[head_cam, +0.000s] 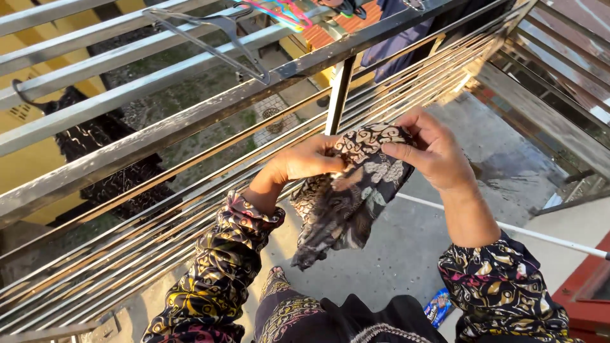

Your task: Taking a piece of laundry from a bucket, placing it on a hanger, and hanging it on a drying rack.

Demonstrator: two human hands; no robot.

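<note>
Both my hands hold a dark patterned cloth (346,197) with cream swirls, bunched up in front of a metal railing. My left hand (305,162) grips its upper left part. My right hand (429,149) pinches the upper right edge with thumb and fingers. The lower part of the cloth hangs loose toward my lap. My sleeves are dark with yellow and pink print.
A metal railing (190,121) of many bars runs across the view. A grey hanger (229,38) hooks on its top rails, coloured hangers (279,13) farther back. Another dark garment (108,159) hangs outside at left. A white pole (540,235) crosses the concrete floor (406,248); a small blue packet (438,305) lies there.
</note>
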